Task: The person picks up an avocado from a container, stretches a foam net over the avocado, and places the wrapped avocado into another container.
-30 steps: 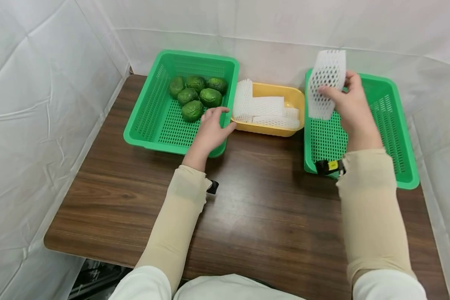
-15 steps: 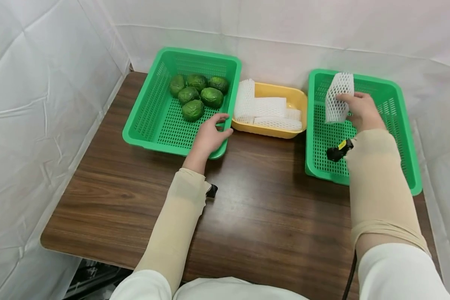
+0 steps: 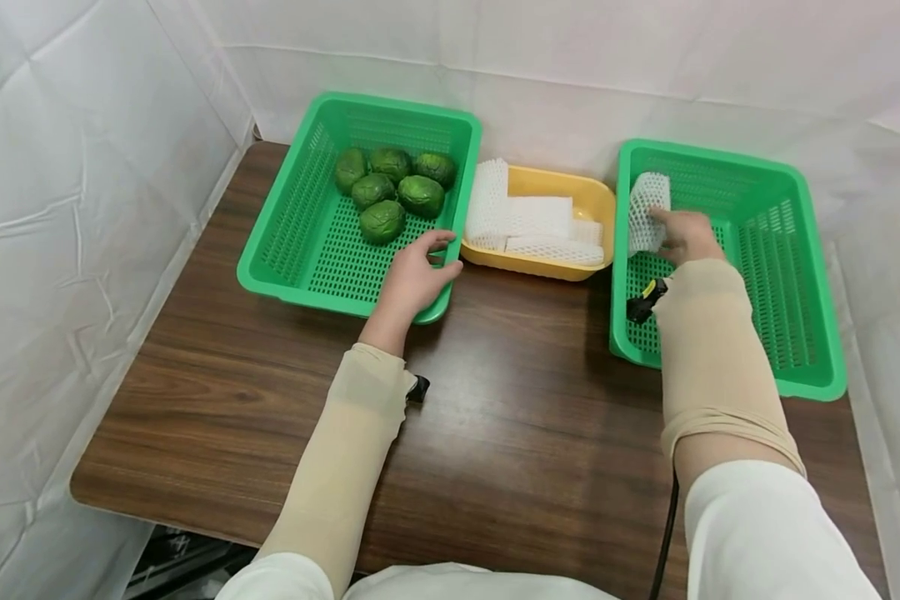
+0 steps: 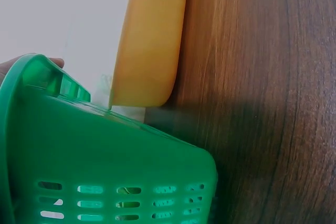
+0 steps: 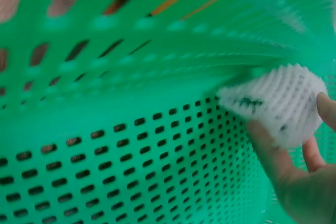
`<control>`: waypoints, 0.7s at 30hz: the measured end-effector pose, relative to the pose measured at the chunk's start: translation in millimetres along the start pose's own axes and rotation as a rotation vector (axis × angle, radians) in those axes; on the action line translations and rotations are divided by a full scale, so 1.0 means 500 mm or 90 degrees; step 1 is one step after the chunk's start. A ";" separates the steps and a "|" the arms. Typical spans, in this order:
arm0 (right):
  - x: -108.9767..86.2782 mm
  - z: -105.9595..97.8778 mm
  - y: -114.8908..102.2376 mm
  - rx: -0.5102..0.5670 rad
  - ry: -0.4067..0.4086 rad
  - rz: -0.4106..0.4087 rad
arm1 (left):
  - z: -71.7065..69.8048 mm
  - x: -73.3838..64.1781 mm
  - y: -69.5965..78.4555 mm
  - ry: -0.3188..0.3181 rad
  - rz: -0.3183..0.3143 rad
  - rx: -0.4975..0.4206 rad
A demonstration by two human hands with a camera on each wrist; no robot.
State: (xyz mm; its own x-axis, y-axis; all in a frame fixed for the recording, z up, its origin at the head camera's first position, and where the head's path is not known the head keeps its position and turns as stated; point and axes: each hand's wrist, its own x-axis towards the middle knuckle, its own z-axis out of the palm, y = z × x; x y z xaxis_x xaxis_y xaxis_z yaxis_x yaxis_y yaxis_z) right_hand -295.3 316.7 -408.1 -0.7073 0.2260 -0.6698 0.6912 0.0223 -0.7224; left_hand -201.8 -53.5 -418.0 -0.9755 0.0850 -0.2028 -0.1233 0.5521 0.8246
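Note:
Low inside the right green basket [image 3: 776, 275], my right hand [image 3: 688, 236] holds a white foam net sleeve [image 3: 648, 204] near the basket's left wall. In the right wrist view the sleeve [image 5: 289, 98] looks rounded and bulging, its narrow end against the basket, with thumb and fingers around it; small dark green spots show through the mesh, and its contents are mostly hidden. At the near right corner of the left green basket [image 3: 307, 293], my left hand [image 3: 412, 279] rests by the rim with relaxed fingers, holding nothing. Several dark green avocados [image 3: 422, 197] lie in that basket.
Between the baskets stands a yellow tub [image 3: 592, 198] with several flat white foam net sleeves [image 3: 540, 217]. All stand along the back of a dark wooden table [image 3: 510, 400], against a white sheet wall [image 3: 555, 75]. A black cable [image 3: 667, 533] hangs from the right arm.
My right hand has lowered the foam net sleeve from above the right basket down into it, then leftward to its left wall. My left hand has stayed nearly in place.

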 end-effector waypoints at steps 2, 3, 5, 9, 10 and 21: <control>0.003 -0.004 0.005 0.011 -0.036 0.005 | 0.000 -0.001 0.000 0.000 0.000 0.005; 0.004 -0.007 0.007 0.017 -0.056 0.005 | 0.000 -0.002 0.000 0.000 0.001 0.007; 0.006 -0.011 0.011 -0.006 -0.093 -0.003 | 0.000 -0.002 0.000 0.001 0.002 0.006; 0.009 -0.018 0.019 -0.087 -0.102 -0.033 | 0.000 -0.002 0.000 0.007 0.005 0.000; 0.010 -0.018 0.022 -0.107 -0.090 -0.050 | 0.000 -0.003 0.000 0.008 0.006 -0.003; 0.003 -0.020 0.030 -0.341 -0.079 -0.180 | -0.001 -0.002 0.000 0.004 0.004 -0.009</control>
State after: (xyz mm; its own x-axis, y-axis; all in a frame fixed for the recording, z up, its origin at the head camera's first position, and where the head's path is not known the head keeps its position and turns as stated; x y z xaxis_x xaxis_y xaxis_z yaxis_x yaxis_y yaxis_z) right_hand -284.5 327.0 -418.0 -0.8640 0.0258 -0.5028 0.4299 0.5575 -0.7102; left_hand -200.7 -53.9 -417.4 -0.9772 0.0838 -0.1949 -0.1200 0.5391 0.8336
